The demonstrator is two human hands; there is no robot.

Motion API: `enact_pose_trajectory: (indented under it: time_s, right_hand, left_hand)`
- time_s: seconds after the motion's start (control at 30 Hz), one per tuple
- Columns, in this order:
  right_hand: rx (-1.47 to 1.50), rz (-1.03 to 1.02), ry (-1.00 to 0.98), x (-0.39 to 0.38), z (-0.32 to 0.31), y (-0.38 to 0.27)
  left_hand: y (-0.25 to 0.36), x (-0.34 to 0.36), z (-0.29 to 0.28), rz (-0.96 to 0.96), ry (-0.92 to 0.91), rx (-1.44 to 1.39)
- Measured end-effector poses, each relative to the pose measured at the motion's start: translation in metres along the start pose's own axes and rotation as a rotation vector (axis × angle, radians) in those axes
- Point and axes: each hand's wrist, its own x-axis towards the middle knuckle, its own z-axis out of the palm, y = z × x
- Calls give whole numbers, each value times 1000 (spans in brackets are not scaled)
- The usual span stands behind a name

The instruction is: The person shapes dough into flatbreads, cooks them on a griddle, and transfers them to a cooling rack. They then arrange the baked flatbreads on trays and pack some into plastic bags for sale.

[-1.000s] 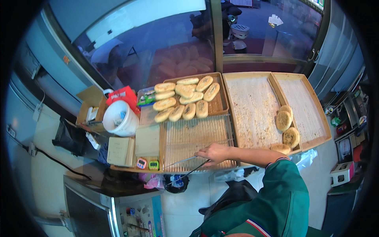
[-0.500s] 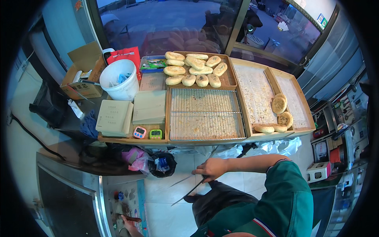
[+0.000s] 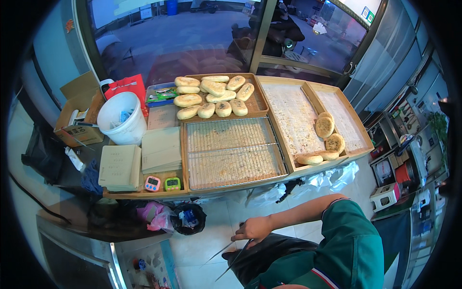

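My right hand [image 3: 252, 231] is closed on long metal tongs [image 3: 226, 265], below the front edge of the tray table, its tips apart with nothing visible between them. Above it lies a wire rack [image 3: 231, 164] on a tray. Behind that, a brown tray [image 3: 259, 103] holds several oval breads [image 3: 221, 96]. At the right, two wooden trays [image 3: 286, 106] have several round breads [image 3: 325, 126] near their divider. Paper stacks [image 3: 118, 166] and two timers [image 3: 172, 184] lie left of the rack. My left hand cannot be made out at the lower edge.
A white bucket [image 3: 120, 125], cardboard box [image 3: 77, 115] and red bag [image 3: 125, 86] stand at left. Glass doors [image 3: 178, 43] are behind. Below are a lined bin [image 3: 190, 219] and steel appliance [image 3: 72, 255]. Shelving [image 3: 404, 164] is at far right.
My right hand and tongs have moved down from over the rack to below the table edge. My left hand, seen on a wooden handle half a second ago, is no longer distinguishable. The view has shifted.
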Motion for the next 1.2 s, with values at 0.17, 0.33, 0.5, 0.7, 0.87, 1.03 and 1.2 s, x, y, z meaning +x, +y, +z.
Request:
enact_pose_trajectory:
  time_s: [0.17,0.33,0.5,0.7,0.87,1.03,1.2]
  right_hand:
    - [-1,35,-113,-11,5,-7]
    - [80,-17,-180,-7,28,0]
    - [284,79,-207,11,59,11]
    - [436,245,-236,72,88,26]
    - [697,434,-317,147,114,46]
    - [957,363,-784,188,147,54]
    - [1147,527,-899,201,194,36]
  left_hand:
    - [-15,2,-22,-9,-42,-11]
    - [-55,-17,-38,-118,-153,-351]
    - [-96,-93,0,65,10,-194]
    - [-119,-204,41,-30,219,-140]
    - [-169,-275,54,-41,215,-136]
    - [-212,-333,64,-110,197,-172]
    - [-245,-373,73,-161,205,-151]
